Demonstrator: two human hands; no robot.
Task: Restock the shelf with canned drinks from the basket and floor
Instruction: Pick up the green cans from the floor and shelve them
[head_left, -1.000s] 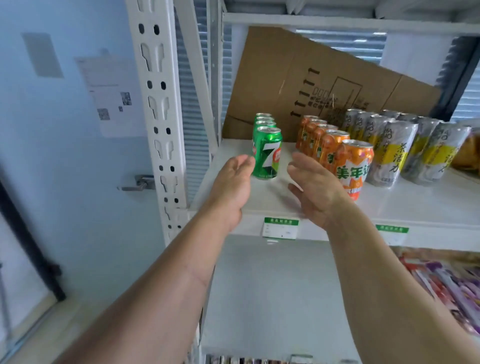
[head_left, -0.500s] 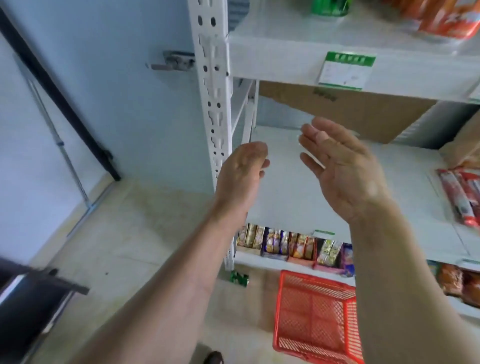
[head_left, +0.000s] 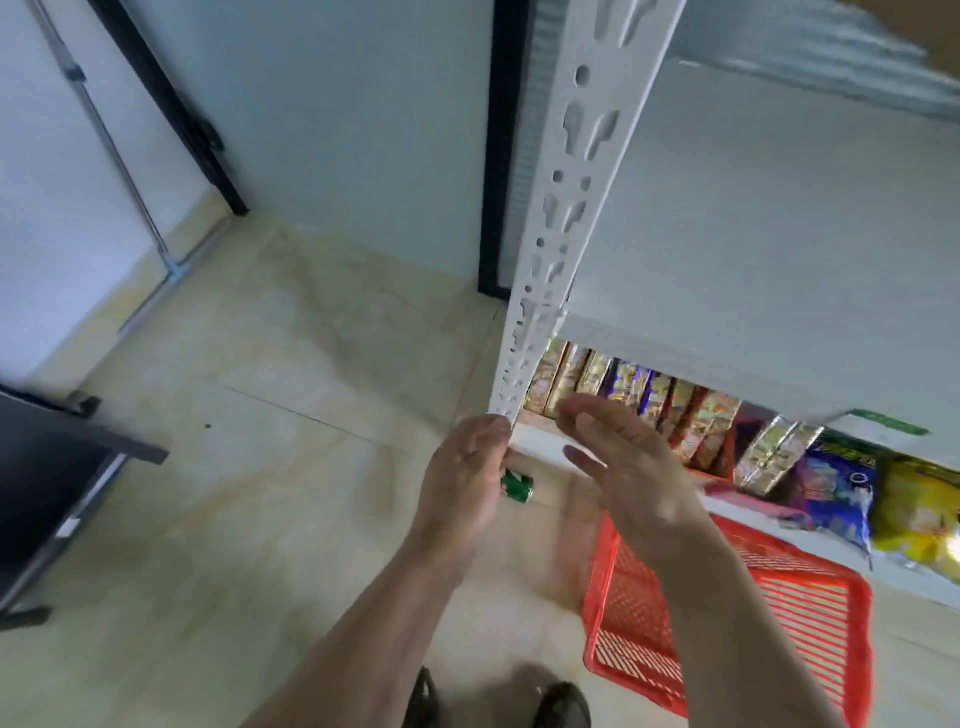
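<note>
- Both hands are empty with fingers spread — left hand (head_left: 462, 483), right hand (head_left: 623, 467) — above the small green drink can (head_left: 517, 486) lying on the beige tiled floor (head_left: 260, 467), just left of the red plastic mesh basket (head_left: 810, 618).
- Best to crouch and wrap one grip round the can's middle.
- The left hand hides part of the can; the basket's contents are partly covered.

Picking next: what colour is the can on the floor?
Green, with a red-and-white mark; the can lies on its side in the head view.
</note>
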